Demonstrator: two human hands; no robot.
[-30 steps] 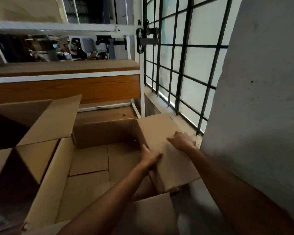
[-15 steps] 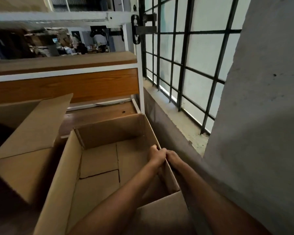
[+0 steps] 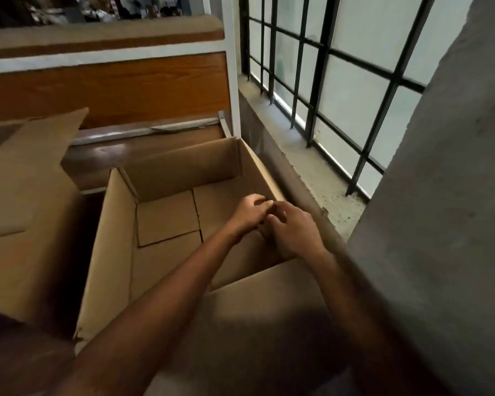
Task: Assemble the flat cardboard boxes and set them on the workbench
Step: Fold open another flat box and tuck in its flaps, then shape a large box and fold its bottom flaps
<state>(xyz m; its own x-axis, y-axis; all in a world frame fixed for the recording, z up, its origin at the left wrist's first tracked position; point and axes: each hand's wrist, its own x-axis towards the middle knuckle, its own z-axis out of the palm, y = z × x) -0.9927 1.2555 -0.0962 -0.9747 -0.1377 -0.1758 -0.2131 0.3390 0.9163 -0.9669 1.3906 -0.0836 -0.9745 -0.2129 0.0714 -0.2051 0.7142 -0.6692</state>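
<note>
A: Where's the box being built?
B: There's another box (image 3: 26,195) at nine o'clock; the open box (image 3: 166,218) stands centre, far wall beside the table (image 3: 97,158) at twelve o'clock
A: And the hands?
B: The left hand (image 3: 250,214) reaches across the inside, the right hand (image 3: 296,232) comes from outside at three o'clock; both curl their fingers on the right wall's rim, probably pinching it to square the box up

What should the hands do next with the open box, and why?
Probably let go of the right flap: the left hand and right hand both pinch its top edge, it stands upright, and the box's floor flaps lie closed, so it looks ready to lift.
</note>
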